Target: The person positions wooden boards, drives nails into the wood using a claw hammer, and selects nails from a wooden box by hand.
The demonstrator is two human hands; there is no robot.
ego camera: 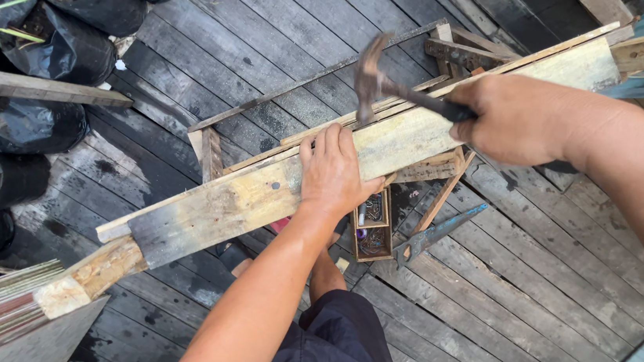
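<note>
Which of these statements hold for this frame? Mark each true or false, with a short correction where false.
1. The right hand grips a claw hammer raised above the plank. True.
2. The left hand lies flat on the floor. False: it presses on the plank, fingers over its far edge.
3. A small wooden box of nails sits on the deck boards below the plank. True.
4. A hand saw rests on top of the plank. False: it lies on the deck boards, right of the box.
5. Black grow bags with plants stand at the upper left. True.
</note>
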